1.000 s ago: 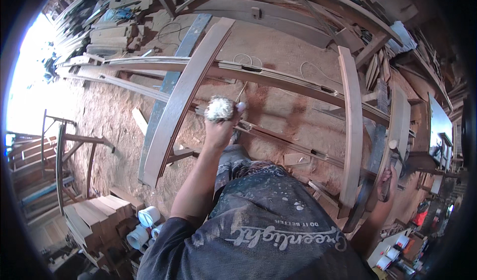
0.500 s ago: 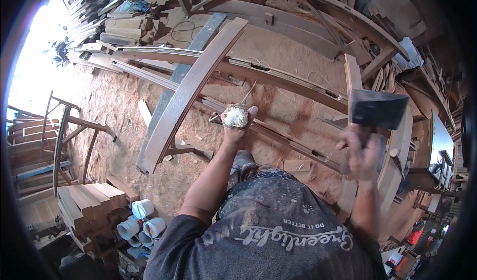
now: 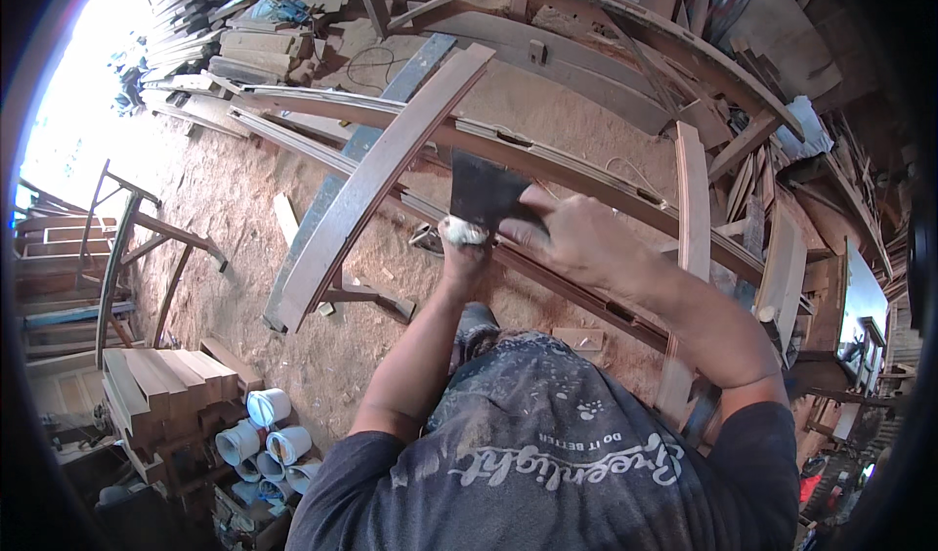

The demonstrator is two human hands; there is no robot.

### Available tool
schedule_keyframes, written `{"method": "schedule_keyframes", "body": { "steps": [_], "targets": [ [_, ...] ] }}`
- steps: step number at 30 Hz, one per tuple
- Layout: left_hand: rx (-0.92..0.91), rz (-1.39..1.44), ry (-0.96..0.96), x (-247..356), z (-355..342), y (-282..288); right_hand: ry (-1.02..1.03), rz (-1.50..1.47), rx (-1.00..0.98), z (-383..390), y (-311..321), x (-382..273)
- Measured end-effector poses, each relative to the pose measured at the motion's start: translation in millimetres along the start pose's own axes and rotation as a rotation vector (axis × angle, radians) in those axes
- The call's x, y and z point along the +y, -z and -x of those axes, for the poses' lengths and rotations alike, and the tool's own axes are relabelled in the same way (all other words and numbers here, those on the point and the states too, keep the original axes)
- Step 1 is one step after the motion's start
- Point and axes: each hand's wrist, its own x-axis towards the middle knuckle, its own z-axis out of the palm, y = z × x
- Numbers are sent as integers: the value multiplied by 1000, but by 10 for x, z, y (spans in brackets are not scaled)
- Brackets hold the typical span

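Holding a round, whitish, rough-textured lump [image 3: 461, 230] in the left grip [image 3: 462, 257] and, with the right grip [image 3: 578, 237], setting a broad, flat, dark blade [image 3: 483, 189] across its far side. Apparently in the midst of working blade against lump, both out in front of the body above a dusty, reddish-brown floor [image 3: 244, 258]. Impossible to tell, from overhead, between actual contact and a narrow gap. Probably calling next for a steady lump and a controlled, flat blade angle, clear of the left fingers. Clenching the left grip around the lump, with only the whitish top exposed; grasping the blade by its near end in the right grip, handle hidden from view. Extending the left forearm almost straight forward from the lower edge; bending the right elbow wide, forearm slanting inward. Facing a long, brown, slotted wooden rail [image 3: 586, 182], between a wide, pale, gently curved wooden board [image 3: 383, 191] at left and a narrower, pale wooden board [image 3: 693, 199] at right.
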Motion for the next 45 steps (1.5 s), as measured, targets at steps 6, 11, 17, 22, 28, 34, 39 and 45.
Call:
{"method": "schedule_keyframes", "body": {
  "steps": [6,11,17,22,28,34,39,45],
  "targets": [
    [32,380,212,-89,8,-232,200,-355,366,158,428,-415],
    [-85,248,73,-249,95,-281,-47,105,-35,62,-218,136],
    [76,619,735,-284,48,-90,114,-322,340,65,295,-112],
    [189,1018,641,-298,-32,348,12,-970,328,377,515,-347],
    [57,156,264,-128,128,149,-209,-875,145,409,377,-223],
    [80,-35,112,-358,550,-96,-133,-803,77,264,334,-250],
    [-64,592,668,-559,983,-279,94,-764,62,217,423,-346],
    [-126,439,330,-661,817,-380,279,-273,55,-5,21,-94]
  ]
}}
